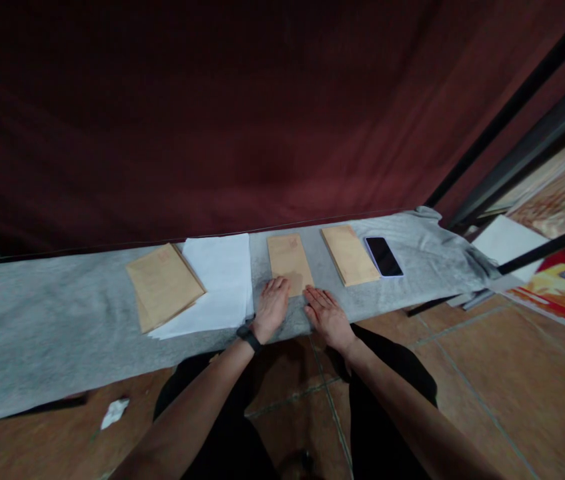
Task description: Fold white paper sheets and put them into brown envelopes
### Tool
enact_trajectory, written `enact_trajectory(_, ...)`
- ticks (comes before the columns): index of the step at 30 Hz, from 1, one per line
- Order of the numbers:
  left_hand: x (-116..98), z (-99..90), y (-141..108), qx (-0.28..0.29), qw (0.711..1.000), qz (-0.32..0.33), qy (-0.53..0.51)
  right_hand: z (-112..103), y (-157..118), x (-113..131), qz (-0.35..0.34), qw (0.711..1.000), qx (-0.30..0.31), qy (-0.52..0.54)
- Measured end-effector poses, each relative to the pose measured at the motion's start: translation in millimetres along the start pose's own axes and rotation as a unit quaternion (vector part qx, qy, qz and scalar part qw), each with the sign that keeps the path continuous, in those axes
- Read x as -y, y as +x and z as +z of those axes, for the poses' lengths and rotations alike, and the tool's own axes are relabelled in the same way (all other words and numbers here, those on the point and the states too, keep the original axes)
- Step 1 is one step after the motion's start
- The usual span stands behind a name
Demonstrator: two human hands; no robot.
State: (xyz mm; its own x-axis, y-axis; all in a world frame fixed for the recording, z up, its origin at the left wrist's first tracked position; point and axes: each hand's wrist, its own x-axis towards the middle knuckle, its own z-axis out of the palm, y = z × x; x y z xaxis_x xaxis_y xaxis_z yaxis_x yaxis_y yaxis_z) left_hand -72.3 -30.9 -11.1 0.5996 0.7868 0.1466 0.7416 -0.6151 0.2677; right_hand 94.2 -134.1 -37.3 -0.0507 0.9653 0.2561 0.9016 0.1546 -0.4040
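A brown paper envelope [289,257] lies flat on the grey cloth in front of me, a small reddish stamp mark near its top right corner. My left hand [271,308] rests on its lower left edge, fingers slightly bent and pressed down. At the lower right corner, the stretched fingers of my right hand [328,315] touch the envelope and the cloth. Neither hand grips anything. To the right is a neat stack of brown envelopes [349,255]. On the left, a looser pile of envelopes [165,287] partly covers a stack of white paper sheets [222,283].
A phone [385,257] with a dark screen lies right of the envelope stack. The narrow surface wears a grey cloth [62,327] and backs onto a dark red curtain [262,133]. Black metal bars [517,100] stand at right. Crumpled white paper [115,413] lies on the tiled floor.
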Motion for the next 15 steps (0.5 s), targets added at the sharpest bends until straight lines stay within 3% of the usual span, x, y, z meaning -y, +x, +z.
enact_trajectory(6,12,0.9,-6,-0.046,0.998,-0.018,-0.038,-4,3,-4,0.023,1.0,-0.02,-0.003)
enact_trajectory(9,13,2.4,-5,-0.071,0.991,-0.064,-0.089,-2,7,0,0.021,0.999,-0.034,-0.016)
enact_trajectory(15,17,12.9,9,-0.062,0.968,-0.157,-0.183,2,16,8,0.026,0.997,-0.04,-0.066)
